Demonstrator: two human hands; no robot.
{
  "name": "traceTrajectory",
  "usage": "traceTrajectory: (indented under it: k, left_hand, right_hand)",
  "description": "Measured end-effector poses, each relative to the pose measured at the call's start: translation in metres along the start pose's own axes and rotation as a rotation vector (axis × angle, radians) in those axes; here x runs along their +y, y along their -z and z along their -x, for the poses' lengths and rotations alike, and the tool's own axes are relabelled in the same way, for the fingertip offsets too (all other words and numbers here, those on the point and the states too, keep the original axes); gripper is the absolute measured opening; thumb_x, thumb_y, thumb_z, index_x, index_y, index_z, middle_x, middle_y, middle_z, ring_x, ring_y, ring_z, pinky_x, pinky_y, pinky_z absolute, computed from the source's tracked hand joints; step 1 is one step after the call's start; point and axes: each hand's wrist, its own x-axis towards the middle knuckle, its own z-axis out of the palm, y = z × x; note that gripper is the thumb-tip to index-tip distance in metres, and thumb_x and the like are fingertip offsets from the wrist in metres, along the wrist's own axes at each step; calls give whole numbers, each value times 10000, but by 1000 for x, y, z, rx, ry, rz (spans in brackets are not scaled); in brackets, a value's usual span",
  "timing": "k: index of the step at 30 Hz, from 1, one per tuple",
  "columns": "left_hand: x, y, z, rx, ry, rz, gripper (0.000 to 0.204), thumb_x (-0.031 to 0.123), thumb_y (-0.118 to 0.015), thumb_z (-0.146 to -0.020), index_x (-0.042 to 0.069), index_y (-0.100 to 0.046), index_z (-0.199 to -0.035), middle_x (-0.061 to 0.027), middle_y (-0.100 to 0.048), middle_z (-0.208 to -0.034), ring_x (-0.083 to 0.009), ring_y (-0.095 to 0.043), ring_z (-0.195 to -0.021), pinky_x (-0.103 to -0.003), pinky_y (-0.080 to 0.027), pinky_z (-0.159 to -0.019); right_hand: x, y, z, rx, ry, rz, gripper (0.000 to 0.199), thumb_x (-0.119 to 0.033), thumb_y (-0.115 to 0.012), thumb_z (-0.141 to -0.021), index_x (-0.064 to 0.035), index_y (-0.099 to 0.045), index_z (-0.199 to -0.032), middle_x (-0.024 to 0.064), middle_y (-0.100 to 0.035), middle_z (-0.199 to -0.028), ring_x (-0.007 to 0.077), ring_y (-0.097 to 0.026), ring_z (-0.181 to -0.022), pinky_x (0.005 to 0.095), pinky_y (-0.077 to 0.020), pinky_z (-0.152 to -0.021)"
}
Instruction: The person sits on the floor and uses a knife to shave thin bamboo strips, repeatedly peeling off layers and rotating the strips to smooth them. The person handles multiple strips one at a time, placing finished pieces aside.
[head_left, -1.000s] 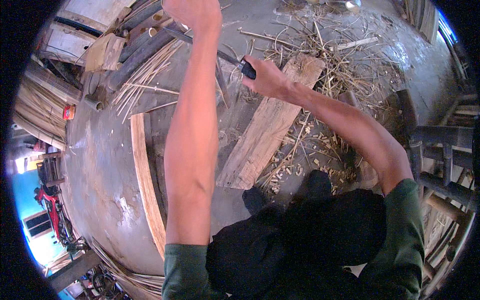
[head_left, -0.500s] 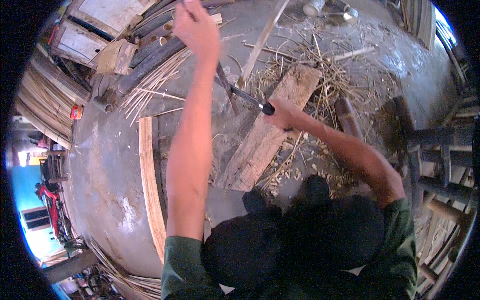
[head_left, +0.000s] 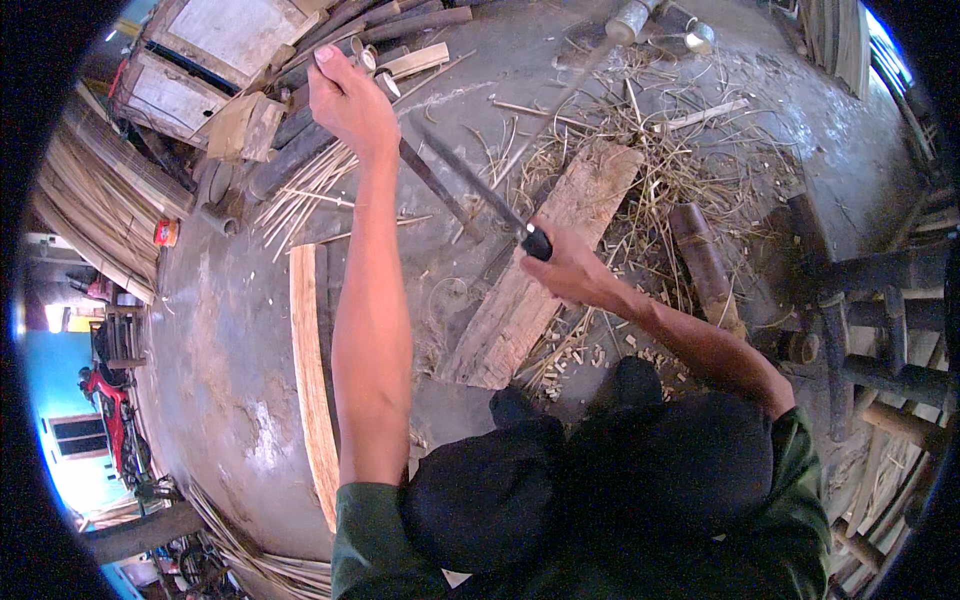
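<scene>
My left hand (head_left: 355,105) is raised at the upper left, its fingers closed round a dark bamboo strip (head_left: 432,182). The strip slants down and right from the fist toward the floor. My right hand (head_left: 572,265) grips the black handle of a long knife (head_left: 490,198) over a rough wooden plank (head_left: 500,330). The blade points up and left, its tip blurred near the strip; I cannot tell whether they touch. Beyond the blade, a thin pale stick (head_left: 568,100) slants, smeared by motion.
Shavings and thin strips (head_left: 650,165) litter the floor right of the plank, beside a brown bamboo piece (head_left: 700,255). A pale wooden board (head_left: 310,370) lies left of my left forearm. Bamboo poles (head_left: 420,25) are stacked at the far left; a bamboo frame (head_left: 890,370) stands right.
My left hand has come down and left with the dark strip. The knife's blade has swung more upright, and the pale stick has shifted down and right, now blurred.
</scene>
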Motion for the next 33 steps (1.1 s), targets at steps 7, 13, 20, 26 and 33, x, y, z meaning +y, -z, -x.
traceTrajectory:
  k: [7,13,20,26,33]
  left_hand:
    - [-4,12,-3,14,53,31,462,354,-433,-1022,-41,-531,-801,-87,-523,-658,-187,-490,-579,-348,-418,-534]
    - [26,23,14,-130,256,251,313,331,-545,-982,25,-496,-935,-34,-538,-733,-156,-516,-656,-321,-433,-603]
    - [-108,90,164,-588,239,-407,429,261,-666,-900,-43,-535,-1173,-159,-664,-944,-220,-606,-840,-373,-473,-755]
    - [-114,87,131,-487,527,-79,482,157,-628,-911,-50,-481,-1321,-95,-673,-743,-167,-595,-674,-336,-483,-646]
    - [37,62,8,-453,640,510,441,302,-551,-983,17,-493,-1313,-61,-631,-743,-130,-585,-673,-295,-491,-665]
  right_hand:
    - [57,-19,28,-146,-271,101,372,-259,-666,-805,20,-542,-1018,193,-605,-728,357,-642,-707,447,-515,-651]
    - [91,-19,37,-37,-57,308,312,-228,-671,-797,13,-536,-941,202,-616,-746,355,-652,-727,449,-492,-627]
    - [91,3,23,116,-73,306,314,-232,-662,-793,12,-528,-939,224,-617,-785,381,-638,-750,464,-483,-657]
    - [85,16,57,97,-273,218,401,-259,-688,-783,18,-554,-1040,248,-639,-864,394,-643,-844,472,-486,-718]
    - [88,33,96,309,-308,50,264,-176,-614,-820,-6,-560,-1015,105,-569,-702,194,-572,-637,381,-462,-586]
